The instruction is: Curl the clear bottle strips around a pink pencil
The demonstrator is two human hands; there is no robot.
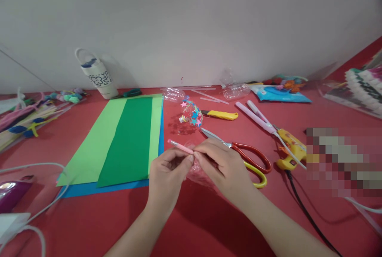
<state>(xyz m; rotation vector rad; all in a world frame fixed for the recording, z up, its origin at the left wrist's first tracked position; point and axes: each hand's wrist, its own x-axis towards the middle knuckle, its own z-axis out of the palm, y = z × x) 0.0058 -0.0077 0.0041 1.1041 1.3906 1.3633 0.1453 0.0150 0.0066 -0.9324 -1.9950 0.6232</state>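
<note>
In the middle of the head view, both my hands pinch a slim pink pencil [181, 146] whose metal band and eraser end point to the upper left. My left hand [169, 171] has thumb and fingers closed on it from below. Beside it, my right hand [224, 166] pinches near its lower end, fingertips almost meeting the left ones; that end is hidden. Under the hands lies clear plastic [197, 168], partly covered. Scissors [252, 154] with red and yellow handles lie just right of my right hand. Beyond the hands sits a clear plastic piece covered with star stickers [192, 114].
A yellow cutter [222, 115] lies behind the scissors. On the right are a pink straightener-like tool [256, 117], a yellow glue gun [291, 149] with cable and a blue packet [282, 94]. Left are green sheets [128, 141], a white tumbler [100, 80] and pipe cleaners [28, 127].
</note>
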